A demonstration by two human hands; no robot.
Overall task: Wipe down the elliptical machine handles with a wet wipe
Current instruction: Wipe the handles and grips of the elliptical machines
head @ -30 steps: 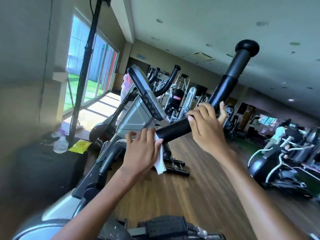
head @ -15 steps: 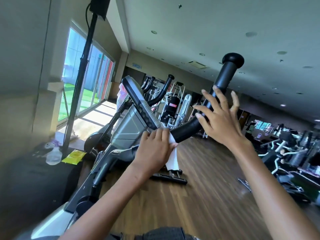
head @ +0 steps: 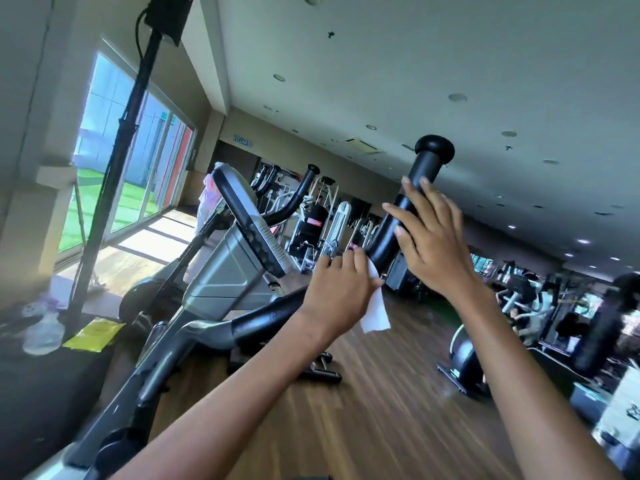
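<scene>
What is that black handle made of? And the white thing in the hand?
The handle looks like rubber or foam padding: matte black, dull, not shiny. The wipe looks like thin, soft paper-like cloth: it hangs limp and creased from the left hand.

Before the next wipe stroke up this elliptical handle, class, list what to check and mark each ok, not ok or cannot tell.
1. Wet wipe in left hand: ok, gripped.
2. Wipe against handle: ok, at its lower part.
3. Right hand steadying handle: not ok, fingers straight, no grip.
4. Path to knob free: not ok, right hand lies across it.
5. Wipe moist enough: cannot tell.
</scene>
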